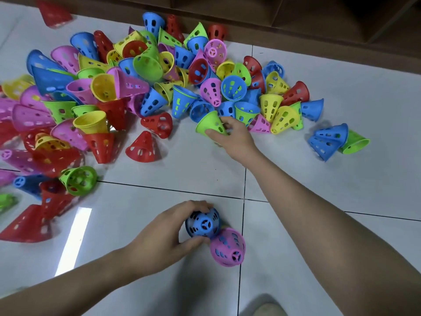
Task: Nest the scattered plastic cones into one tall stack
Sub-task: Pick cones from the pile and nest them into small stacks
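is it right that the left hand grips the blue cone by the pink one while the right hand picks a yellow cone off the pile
Not quite. In the head view the right hand grips a green cone, not a yellow one. The rest holds: the left hand grips the blue cone beside the pink cone.

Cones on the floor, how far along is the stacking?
Barely started. The left hand grips a blue-topped stack beside a pink cone. The right hand pinches a green cone at the pile's edge. The big pile is still scattered.
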Demonstrator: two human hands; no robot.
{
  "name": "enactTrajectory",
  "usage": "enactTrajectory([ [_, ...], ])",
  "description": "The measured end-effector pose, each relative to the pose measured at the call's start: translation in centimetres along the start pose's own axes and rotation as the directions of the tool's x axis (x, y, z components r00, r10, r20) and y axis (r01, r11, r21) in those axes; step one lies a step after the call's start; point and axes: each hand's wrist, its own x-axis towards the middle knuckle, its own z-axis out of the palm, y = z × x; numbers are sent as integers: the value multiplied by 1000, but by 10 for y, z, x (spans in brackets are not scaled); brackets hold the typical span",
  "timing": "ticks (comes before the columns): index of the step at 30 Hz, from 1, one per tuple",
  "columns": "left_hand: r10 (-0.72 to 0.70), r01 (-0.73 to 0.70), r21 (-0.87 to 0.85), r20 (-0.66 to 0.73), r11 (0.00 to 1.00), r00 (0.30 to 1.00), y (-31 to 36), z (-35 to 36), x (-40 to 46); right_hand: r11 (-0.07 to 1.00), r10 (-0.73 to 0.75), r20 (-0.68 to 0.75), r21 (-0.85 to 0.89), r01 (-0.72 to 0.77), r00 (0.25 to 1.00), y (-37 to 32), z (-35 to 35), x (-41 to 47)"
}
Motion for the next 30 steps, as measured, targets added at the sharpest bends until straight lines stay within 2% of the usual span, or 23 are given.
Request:
enactTrajectory([
  [8,133,-134,122,19,983,991,-12,-6,4,964,-5,15,267,1,1000,-32,-51,-123],
  [10,78,-74,89,-53,993,995,-17,-14,7,957,32,25,287,-38,999,-32,-62,-149],
  [11,27,-18,62,-148,998,989,-22,-19,10,955,57,34,289,-64,998,-32,-66,-162],
  [12,-23,40,55,-278,998,960,-30,-25,16,955,77,42,283,-86,996,-30,-70,-173],
  [14,-99,172,90,-529,981,843,-52,-38,32,968,97,57,228,-107,994,-26,-74,-195],
  [15,-149,256,91,-611,963,777,-64,-47,42,980,90,60,172,-99,994,-25,-74,-205],
  [17,-281,422,52,-673,905,685,-83,-67,62,998,45,74,32,-47,996,-24,-70,-221],
  [20,-428,588,36,-650,808,628,-95,-88,89,993,-22,138,-112,38,990,-17,-62,-237],
  [23,-540,695,19,-614,719,576,-103,-96,110,961,-11,198,-269,66,980,-8,-52,-246],
  [26,-613,720,32,-501,693,611,-108,-98,119,936,6,228,-344,75,974,3,-45,-249],
  [30,-605,702,126,-417,701,679,-103,-97,114,920,-14,251,-375,111,968,17,-40,-247],
])
